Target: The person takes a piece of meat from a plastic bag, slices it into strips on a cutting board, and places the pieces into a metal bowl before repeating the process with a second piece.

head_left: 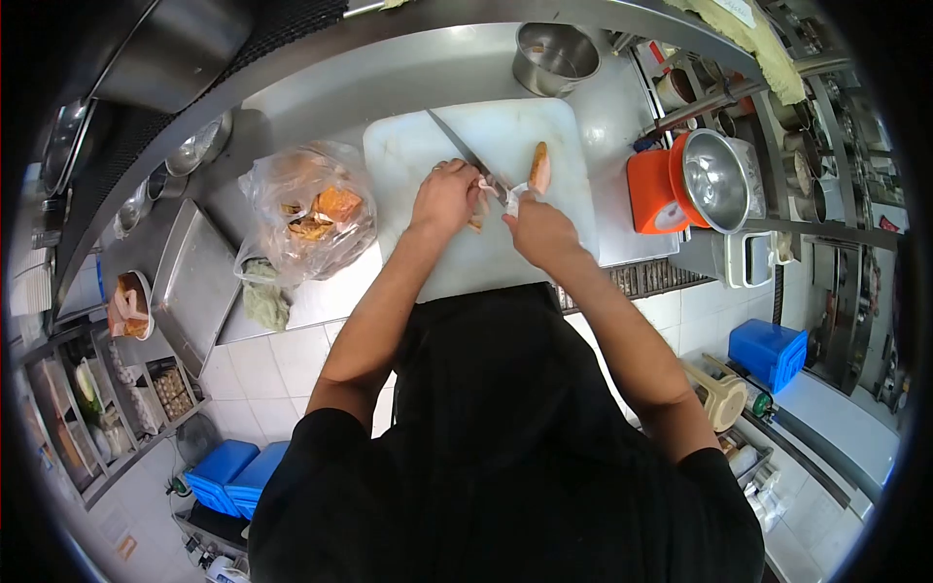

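A long knife (454, 137) crosses the white cutting board (408, 146), its blade pointing away to the upper left. My right hand (546, 233) is closed around its handle end, where something white shows by the fingers. My left hand (445, 201) has its fingers curled over a piece of meat (477, 216), pale with a brownish edge, close beside the blade. Part of that piece is hidden under the fingers. Just beyond my right hand lies another slice of meat (541, 170) with a browned skin side.
Left of the board sits a clear plastic bag (272, 194) with browned chunks, a green cloth (262, 303) below it. A steel pot (556, 63) stands behind. To the right is an orange scale (653, 189) with a steel bowl (716, 180). A metal shelf edge (428, 27) runs overhead.
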`<state>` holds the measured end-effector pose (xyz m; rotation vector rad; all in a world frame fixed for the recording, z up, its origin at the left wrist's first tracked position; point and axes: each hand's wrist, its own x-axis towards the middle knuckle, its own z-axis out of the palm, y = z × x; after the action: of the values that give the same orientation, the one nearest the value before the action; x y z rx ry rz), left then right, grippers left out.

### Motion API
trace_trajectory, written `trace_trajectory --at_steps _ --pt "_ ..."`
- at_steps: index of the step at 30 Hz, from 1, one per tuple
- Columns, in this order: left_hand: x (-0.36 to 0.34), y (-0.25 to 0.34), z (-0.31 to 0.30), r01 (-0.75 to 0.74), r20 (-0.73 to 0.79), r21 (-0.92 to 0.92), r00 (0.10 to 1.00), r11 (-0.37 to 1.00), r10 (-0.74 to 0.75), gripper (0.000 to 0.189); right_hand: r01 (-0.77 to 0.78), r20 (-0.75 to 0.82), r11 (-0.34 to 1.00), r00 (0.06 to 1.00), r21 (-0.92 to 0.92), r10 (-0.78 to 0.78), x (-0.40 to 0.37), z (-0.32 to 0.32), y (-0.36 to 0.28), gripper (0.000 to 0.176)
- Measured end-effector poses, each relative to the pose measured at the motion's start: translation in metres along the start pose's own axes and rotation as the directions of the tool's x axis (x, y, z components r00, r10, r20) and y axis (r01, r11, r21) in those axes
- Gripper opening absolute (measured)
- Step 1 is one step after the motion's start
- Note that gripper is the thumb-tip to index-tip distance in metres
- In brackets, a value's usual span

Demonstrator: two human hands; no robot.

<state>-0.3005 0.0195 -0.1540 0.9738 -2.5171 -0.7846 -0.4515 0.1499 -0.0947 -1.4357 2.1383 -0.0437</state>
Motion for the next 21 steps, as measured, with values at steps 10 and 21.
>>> trace_trajectory --at_steps 10,21 --pt "-0.001 0.002 -0.004 0.057 -0.011 0.005 0.998 0.998 -0.057 0.025 -0.053 0.115 0.999 0.992 -0.009 0.054 -0.044 -0.032 -0.01 0.041" --pt "-0.009 -0.004 0.002 -0.046 -0.089 -0.002 0.995 0.999 0.046 0.015 -0.052 0.016 0.996 0.999 0.075 0.051 -0.022 0.032 -0.006 0.044"
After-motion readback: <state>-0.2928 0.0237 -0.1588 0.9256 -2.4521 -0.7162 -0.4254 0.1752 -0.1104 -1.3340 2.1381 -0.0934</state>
